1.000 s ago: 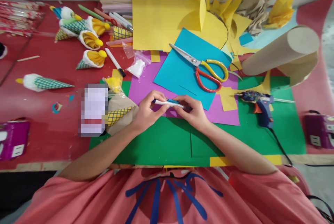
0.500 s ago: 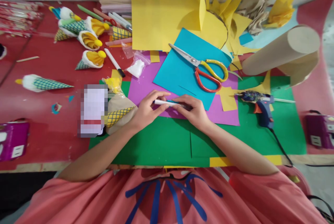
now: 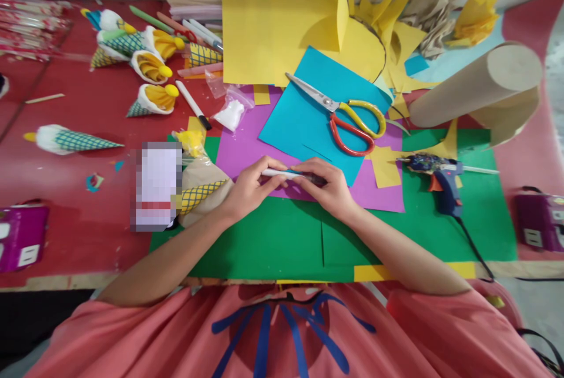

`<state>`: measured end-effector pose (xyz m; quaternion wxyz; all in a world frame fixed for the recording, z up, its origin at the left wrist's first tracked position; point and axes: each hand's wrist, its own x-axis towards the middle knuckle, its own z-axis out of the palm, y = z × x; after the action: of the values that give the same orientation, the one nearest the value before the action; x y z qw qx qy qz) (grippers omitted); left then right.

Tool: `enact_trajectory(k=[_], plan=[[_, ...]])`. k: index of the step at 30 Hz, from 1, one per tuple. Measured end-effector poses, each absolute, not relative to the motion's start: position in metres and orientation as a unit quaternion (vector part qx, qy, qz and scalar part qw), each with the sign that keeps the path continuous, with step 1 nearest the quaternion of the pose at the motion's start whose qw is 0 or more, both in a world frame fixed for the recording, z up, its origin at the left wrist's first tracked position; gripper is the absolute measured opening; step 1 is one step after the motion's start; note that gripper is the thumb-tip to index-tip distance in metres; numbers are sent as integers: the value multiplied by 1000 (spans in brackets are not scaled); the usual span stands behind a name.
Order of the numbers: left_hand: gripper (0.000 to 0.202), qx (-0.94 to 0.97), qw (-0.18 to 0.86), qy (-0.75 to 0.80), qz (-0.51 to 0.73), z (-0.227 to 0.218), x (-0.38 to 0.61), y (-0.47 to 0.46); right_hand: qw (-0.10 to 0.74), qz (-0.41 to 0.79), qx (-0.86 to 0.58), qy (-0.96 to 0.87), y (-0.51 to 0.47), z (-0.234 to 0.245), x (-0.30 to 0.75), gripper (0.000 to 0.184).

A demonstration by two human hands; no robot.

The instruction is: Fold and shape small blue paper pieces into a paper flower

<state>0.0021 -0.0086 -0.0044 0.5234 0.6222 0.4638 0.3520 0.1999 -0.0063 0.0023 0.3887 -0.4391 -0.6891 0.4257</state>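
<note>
Between both hands lies a white marker pen (image 3: pixel 274 173) with a dark end, held level over the purple sheet. My left hand (image 3: pixel 253 187) pinches its white end between thumb and fingers. The dark end is in the closed fingers of my right hand (image 3: pixel 326 187), which partly hide it. Both sets of fingertips nearly meet at the pen's middle. Just beyond the hands is a blue sheet (image 3: pixel 286 113) bearing scissors (image 3: pixel 337 110) with one yellow and one red handle. Under it spreads the purple sheet (image 3: pixel 233 149), on top of a green sheet (image 3: pixel 264 243).
A glue gun (image 3: pixel 445 181) with its cord lies at right, near an upright-leaning paper roll (image 3: pixel 476 87). Yellow card (image 3: pixel 264 31) stands behind. Paper cones (image 3: pixel 154 100), a capped marker (image 3: pixel 192 104) and a blurred-out phone-like item (image 3: pixel 157 184) are at left.
The marker pen has turned slightly in my fingers, and a blue patch near its middle shows less. My hands have hardly shifted.
</note>
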Motion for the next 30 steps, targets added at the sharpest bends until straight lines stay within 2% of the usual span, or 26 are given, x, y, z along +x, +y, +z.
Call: enact_trajectory(k=[3, 13, 22, 30], plan=[[25, 624, 496, 484, 360, -1, 2, -9, 365, 462, -471, -658, -7, 3, 199, 26], [26, 608, 509, 484, 371, 1, 3, -8, 378, 499, -448, -638, -9, 0, 200, 26], [19, 642, 473, 465, 384, 3, 2, -10, 373, 645, -431, -509, -6, 6, 197, 31], [11, 665, 457, 430, 406, 3, 3, -9, 365, 671, -422, -488, -4, 6, 198, 24]])
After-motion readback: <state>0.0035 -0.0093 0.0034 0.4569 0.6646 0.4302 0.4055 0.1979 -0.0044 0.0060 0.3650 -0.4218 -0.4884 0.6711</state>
